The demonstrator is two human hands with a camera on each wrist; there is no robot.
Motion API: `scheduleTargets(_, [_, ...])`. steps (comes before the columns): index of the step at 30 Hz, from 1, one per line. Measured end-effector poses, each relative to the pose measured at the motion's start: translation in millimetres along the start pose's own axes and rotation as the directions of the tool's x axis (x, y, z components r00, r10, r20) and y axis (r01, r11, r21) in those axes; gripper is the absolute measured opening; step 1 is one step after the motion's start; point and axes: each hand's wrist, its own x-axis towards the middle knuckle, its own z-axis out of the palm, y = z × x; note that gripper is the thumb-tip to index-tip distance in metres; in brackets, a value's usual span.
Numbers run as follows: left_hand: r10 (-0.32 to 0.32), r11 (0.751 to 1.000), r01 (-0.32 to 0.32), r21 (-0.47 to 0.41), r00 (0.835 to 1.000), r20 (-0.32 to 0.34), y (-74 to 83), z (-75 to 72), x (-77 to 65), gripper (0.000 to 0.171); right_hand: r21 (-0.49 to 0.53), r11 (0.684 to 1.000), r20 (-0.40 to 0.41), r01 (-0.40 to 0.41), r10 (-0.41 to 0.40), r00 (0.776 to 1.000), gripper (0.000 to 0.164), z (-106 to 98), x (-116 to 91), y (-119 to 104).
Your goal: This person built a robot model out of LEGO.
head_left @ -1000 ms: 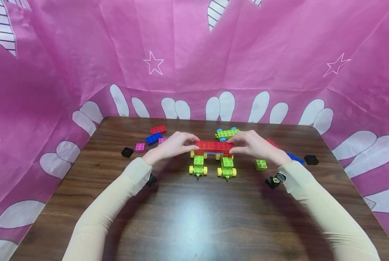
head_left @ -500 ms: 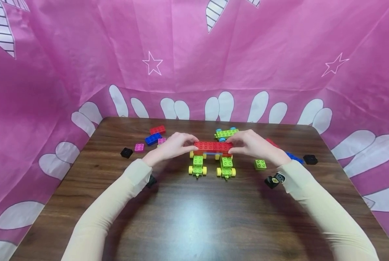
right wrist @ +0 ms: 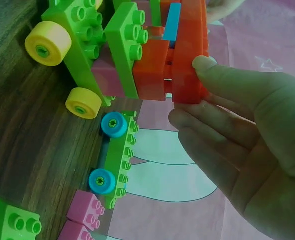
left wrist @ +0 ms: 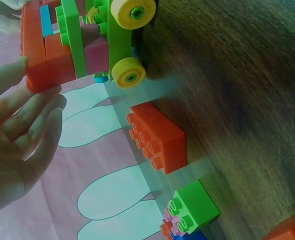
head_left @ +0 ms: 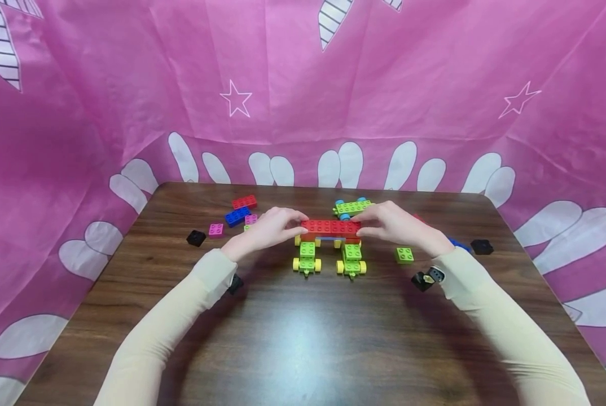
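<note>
Red bar (head_left: 330,227), centre of the head view, raised on block stacks across the far ends of the left cart (head_left: 307,251) and right cart (head_left: 352,252), both green with yellow wheels. Looks like two blocks end to end; can't be sure. Left hand (head_left: 276,227) and right hand (head_left: 390,224) pinch one end each, gap between thumb and fingers only as wide as the bar. Cart with blue wheels (head_left: 352,208) sits just behind, near the right fingers. Loose green block (head_left: 404,255) right of centre, well apart.

Left wrist view: bar end at upper left, thumb on one face, fingers round the other side. Seam to the left lower red block (left wrist: 61,64) looks tight. Loose red block (left wrist: 160,140) mid-frame, not touching the build.

Right wrist view: bar end at upper centre, thumb tip on its edge, fingers behind. Visible gap with studs showing between bar and right lower red block (right wrist: 151,72); I'd call that end not fully seated. Blue strip (right wrist: 172,22) sits higher in the frame, under the bar.

Risks, my read: uneven push seats one end and pops the other. Sideways push could roll the carts and skew the bar. Pressing hard with the right end misaligned could tip the stack on the pink block (right wrist: 107,72).
</note>
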Motion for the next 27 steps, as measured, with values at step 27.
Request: scheduleTargets(27, [0.035,0.999,-0.034,0.039,0.999,-0.021,5.5,0.8,-2.3,0.038,0.009,1.000,0.020,-0.017,0.017,1.000,0.038,3.1,0.2,-0.1])
